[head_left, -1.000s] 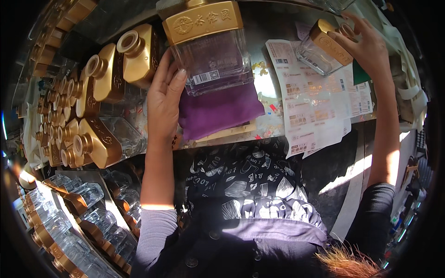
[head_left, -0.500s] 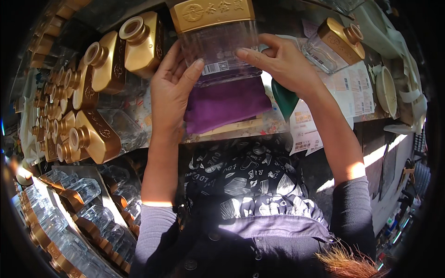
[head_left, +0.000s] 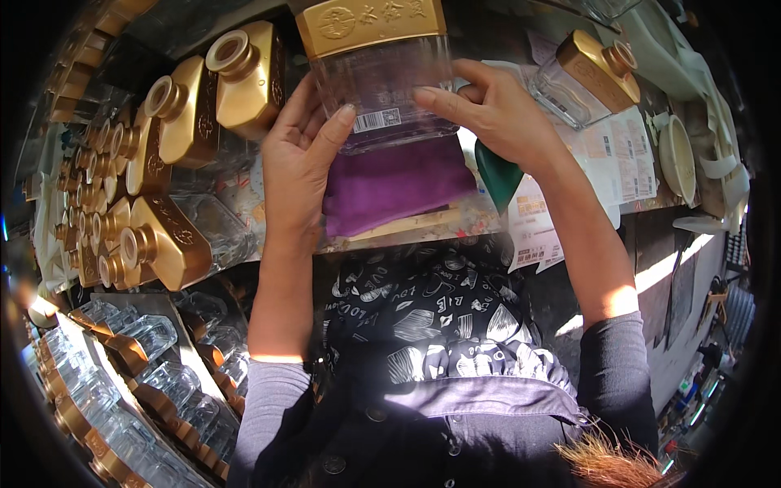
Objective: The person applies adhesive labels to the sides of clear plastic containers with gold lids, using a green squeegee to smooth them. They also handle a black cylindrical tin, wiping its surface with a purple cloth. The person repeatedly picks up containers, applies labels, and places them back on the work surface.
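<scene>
Between both hands I hold a clear glass bottle (head_left: 386,81) with an embossed gold shoulder at its far end. My left hand (head_left: 307,134) grips its left side, the thumb lying on the face beside a small barcode label (head_left: 377,120). On the right side, my right hand (head_left: 492,110) has its thumb pressed on the glass and its fingers round the edge. Below the bottle lies a folded purple cloth (head_left: 399,189) on the work table. A dark green piece (head_left: 498,177), maybe cloth, sits under my right wrist. The bottle's neck is out of view.
Several gold-topped glass bottles (head_left: 187,110) crowd the table's left. Another gold-shouldered bottle (head_left: 598,77) lies tilted at the right, by printed label sheets (head_left: 622,163) and a pale oval bowl (head_left: 677,160). At lower left, more bottles (head_left: 146,333) fill racks. Brown bristles (head_left: 606,459) show at lower right.
Almost nothing differs. Both hands keep the same hold on the bottle, and the view has shifted very slightly.
</scene>
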Motion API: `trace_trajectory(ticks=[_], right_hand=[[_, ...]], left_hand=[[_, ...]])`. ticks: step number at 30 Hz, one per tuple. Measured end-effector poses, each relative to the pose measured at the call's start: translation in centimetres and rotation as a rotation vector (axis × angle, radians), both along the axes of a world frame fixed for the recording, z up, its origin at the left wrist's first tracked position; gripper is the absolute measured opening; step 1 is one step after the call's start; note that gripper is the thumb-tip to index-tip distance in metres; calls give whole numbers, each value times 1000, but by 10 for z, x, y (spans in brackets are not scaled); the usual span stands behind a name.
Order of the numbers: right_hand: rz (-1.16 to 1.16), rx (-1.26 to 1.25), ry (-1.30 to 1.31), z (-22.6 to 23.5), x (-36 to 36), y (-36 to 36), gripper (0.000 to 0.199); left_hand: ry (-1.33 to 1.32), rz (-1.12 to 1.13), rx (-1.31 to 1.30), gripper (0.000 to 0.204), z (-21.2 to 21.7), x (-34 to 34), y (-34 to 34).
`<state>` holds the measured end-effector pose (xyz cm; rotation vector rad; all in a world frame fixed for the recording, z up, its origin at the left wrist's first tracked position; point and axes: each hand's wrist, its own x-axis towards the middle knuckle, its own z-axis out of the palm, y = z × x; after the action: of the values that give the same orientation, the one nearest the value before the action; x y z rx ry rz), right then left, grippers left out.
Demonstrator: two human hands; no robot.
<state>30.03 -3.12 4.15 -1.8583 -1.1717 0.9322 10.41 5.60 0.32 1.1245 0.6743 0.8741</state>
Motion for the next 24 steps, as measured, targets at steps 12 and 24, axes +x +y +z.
trace_trajectory(ticks=[12, 24], right_hand=[[-54, 4, 72, -12, -2, -4, 63], [-42, -64, 86, -11, 2, -4, 53]], left_hand=[[-37, -52, -10, 67, -2, -2, 0], [-15, -42, -17, 72, -1, -1, 0]])
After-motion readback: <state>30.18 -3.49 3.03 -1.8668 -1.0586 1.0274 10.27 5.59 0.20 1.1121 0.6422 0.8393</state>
